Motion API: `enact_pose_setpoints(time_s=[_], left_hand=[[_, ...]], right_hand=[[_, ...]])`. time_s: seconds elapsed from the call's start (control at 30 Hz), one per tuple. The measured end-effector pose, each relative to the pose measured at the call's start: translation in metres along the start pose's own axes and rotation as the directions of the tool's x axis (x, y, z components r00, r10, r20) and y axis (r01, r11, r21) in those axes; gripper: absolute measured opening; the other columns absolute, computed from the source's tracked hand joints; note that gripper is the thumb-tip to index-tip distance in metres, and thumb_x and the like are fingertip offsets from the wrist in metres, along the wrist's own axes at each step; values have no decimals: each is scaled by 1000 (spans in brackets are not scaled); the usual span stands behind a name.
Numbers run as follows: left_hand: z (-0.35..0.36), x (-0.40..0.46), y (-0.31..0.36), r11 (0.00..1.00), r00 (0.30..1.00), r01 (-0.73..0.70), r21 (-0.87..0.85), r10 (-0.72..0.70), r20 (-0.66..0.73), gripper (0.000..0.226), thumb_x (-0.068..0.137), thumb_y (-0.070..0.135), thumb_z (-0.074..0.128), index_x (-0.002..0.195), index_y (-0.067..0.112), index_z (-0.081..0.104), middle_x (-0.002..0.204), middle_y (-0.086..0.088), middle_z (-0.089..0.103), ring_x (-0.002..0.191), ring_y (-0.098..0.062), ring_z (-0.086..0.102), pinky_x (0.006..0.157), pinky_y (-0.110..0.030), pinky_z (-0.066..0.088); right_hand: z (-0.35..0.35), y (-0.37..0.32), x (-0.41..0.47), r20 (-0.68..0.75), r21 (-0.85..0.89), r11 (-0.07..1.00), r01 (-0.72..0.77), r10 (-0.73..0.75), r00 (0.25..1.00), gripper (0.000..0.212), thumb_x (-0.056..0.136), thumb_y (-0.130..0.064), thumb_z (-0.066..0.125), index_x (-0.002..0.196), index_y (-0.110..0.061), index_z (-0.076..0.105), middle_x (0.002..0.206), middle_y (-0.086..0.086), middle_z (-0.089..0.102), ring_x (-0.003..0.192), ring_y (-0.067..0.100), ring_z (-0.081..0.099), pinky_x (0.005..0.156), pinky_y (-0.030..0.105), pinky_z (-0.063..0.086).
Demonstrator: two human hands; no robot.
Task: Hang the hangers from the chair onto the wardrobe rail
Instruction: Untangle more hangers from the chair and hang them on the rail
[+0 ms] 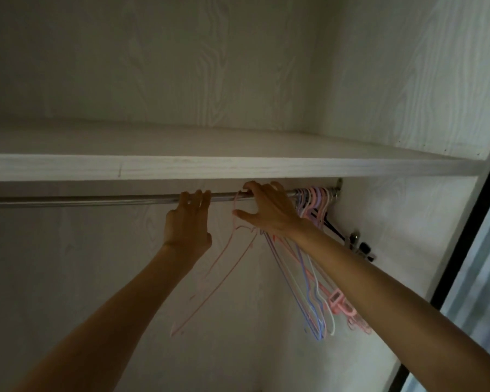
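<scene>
Inside a pale wood-grain wardrobe, a shiny round metal rail runs left to right just under the thick white shelf. The left hand reaches up to the rail with its fingers curled over the bar, gripping it. Just to its right, the right hand is raised against the rail with its fingers spread and fairly straight, the thumb stretched out to the left; the fingertips touch the bar beside the hook of a thin pink wire hanger, which hangs from the rail between the two hands (its outline is faint and blurred, tilted down to the left). Whether the fingers actually pinch that hook cannot be told. Further right, a bunch of thin plastic hangers in pink, purple and white hangs crowded together at the rail's right end, close to the wardrobe's side panel, partly hidden behind the right forearm.
</scene>
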State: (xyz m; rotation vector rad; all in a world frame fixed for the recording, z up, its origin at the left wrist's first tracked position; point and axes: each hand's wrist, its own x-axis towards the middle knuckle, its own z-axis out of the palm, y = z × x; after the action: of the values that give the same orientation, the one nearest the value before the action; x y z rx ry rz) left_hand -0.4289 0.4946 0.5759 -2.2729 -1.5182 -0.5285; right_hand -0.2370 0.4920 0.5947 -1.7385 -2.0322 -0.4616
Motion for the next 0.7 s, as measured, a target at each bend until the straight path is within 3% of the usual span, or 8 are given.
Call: enact_pose_setpoints(time_s=[0.07,0.23,0.5,0.6,0.7], left_hand=[[1,-1,3,1000,1000,24,-5,-24,5,86,86,29,57,150,20,1,158,0,9,145,-24,12,99,-35,44],[-2,-1,1,999,999,25,22,-24,-23,85,87,29,56,151,20,0,158,0,7,146,-24,11,99,-35,45],[2,-4,15,995,997,75,68,-75,6,87,87,27,56,150,16,-2,159,-3,5,146,-28,9,95,-35,47],[3,-3,18,993,993,113,23,-114,19,88,86,29,57,151,19,-2,159,0,4,147,-27,6,96,-36,46],[3,-4,19,990,990,139,-17,-138,34,90,85,31,58,150,22,-3,159,3,1,147,-25,3,95,-37,47]], right_hand=[[1,-9,5,12,66,998,-2,1,1000,71,83,-63,49,137,-20,35,129,1,57,120,22,49,111,39,23],[-2,4,13,-7,-93,989,118,-119,993,43,88,-34,56,127,-17,50,125,4,56,118,23,46,107,36,21],[-14,83,-15,-90,-231,972,43,-66,994,47,79,-26,67,122,-11,57,121,10,59,117,29,50,104,37,25],[-13,94,-23,-118,-248,969,-11,-19,993,42,79,-22,68,118,-9,59,114,13,62,109,31,55,99,39,34],[-9,89,-27,-106,-243,969,-41,15,994,50,82,-25,65,126,-5,53,121,16,59,116,33,52,101,43,34]])
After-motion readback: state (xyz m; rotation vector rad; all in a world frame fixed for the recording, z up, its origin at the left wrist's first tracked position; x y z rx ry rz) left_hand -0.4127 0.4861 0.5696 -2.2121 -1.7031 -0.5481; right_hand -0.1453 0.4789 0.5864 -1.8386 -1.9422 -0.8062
